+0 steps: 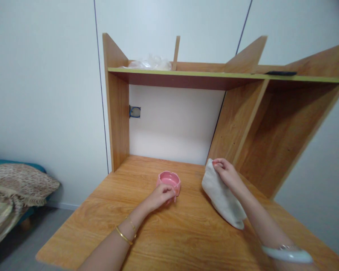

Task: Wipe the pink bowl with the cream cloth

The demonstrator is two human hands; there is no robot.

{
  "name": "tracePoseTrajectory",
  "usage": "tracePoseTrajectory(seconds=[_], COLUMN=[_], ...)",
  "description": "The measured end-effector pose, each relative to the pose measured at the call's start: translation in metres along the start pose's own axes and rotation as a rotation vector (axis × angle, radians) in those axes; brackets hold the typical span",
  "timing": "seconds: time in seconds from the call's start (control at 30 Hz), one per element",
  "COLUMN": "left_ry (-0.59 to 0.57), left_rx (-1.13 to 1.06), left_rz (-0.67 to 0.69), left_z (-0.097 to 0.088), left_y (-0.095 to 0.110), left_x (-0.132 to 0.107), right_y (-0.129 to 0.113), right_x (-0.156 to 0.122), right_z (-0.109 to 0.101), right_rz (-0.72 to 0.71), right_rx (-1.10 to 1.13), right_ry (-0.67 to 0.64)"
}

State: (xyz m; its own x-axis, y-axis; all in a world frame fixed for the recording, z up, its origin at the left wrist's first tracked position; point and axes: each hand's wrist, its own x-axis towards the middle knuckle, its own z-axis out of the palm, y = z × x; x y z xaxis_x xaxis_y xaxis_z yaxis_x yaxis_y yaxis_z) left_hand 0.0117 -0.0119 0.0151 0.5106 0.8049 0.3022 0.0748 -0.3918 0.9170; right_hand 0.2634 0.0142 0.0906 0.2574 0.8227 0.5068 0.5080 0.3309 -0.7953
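A pink ashtray, bowl-shaped with a notched rim, rests on the wooden desktop. My left hand is at its near side, fingers curled and thumb against the front wall, covering part of that wall. To the right, my right hand pinches the top corner of a pale grey-white cloth. The cloth hangs down in a loose fold from my fingers, slanting to the lower right, its lower end close to the desk.
The wooden desk has a shelf unit at its back, with upright panels and a right compartment. A crumpled clear plastic bag and a dark flat object lie on the shelf. A wall box shows blue wires. A patterned blanket covers furniture at left.
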Motion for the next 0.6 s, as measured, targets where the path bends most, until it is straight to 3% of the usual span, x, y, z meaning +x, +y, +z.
tracePoseTrajectory(seconds=[0.13,0.17,0.33,0.6], left_ry=[0.633,0.695,0.801,0.801], left_rx=[-0.067,-0.069,-0.06,-0.037], left_rz=[0.104,0.101,0.065,0.01], left_z=[-0.015,-0.02,-0.037,-0.037], left_y=[-0.002,-0.004,-0.014,-0.021], left_x=[0.008,0.01,0.015,0.015], right_y=[-0.002,-0.003,-0.013,-0.015], right_x=[-0.004,-0.003,0.008,-0.004], right_z=[0.024,0.03,0.07,0.127], right_rz=[0.04,0.044,0.037,-0.006], right_rx=[0.046,0.055,0.105,0.041], right_ry=[-0.074,-0.092,-0.165,-0.385])
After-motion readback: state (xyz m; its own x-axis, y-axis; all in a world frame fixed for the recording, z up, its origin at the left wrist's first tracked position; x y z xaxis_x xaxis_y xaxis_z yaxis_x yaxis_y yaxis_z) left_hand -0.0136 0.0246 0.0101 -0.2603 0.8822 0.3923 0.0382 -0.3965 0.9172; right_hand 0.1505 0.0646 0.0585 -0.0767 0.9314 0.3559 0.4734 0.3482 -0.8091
